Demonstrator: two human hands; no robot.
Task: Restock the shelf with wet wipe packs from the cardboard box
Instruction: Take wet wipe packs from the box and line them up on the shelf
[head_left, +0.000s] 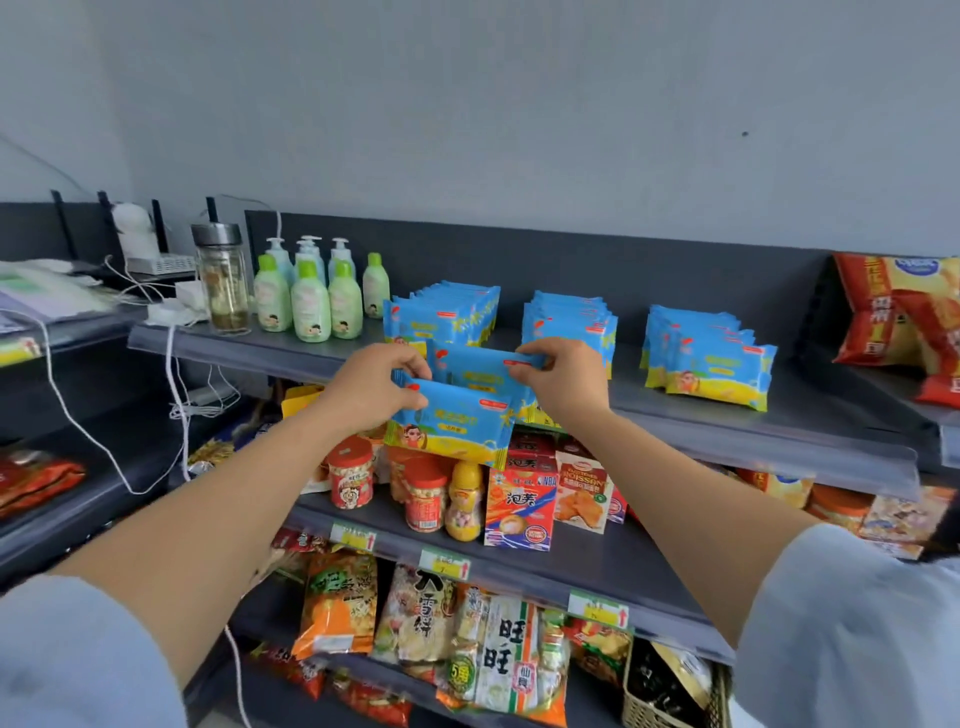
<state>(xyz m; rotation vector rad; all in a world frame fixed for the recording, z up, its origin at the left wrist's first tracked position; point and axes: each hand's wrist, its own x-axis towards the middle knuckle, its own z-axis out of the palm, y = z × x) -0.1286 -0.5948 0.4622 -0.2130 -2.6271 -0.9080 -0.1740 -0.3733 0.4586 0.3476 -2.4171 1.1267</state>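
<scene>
Grey wall backs your dark top shelf, with green lotion bottles standing at its left end. Your left hand pinches the front wet wipe pack by its upper left corner, just before the shelf edge. Your right hand pinches a second pack behind it. Stocked packs stand in rows beyond.

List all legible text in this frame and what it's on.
"NBA": red and blue box, middle shelf.
"泡芙": same box.
"POISSON": fried-food box beside it.
"旺旺": white snack pack, lower shelf.
"仙贝": same pack, red badge.
"5角": green sticker on the neighbouring pack.
wet wipe packs: print too blurred to read.
price tags: too small to read.
</scene>
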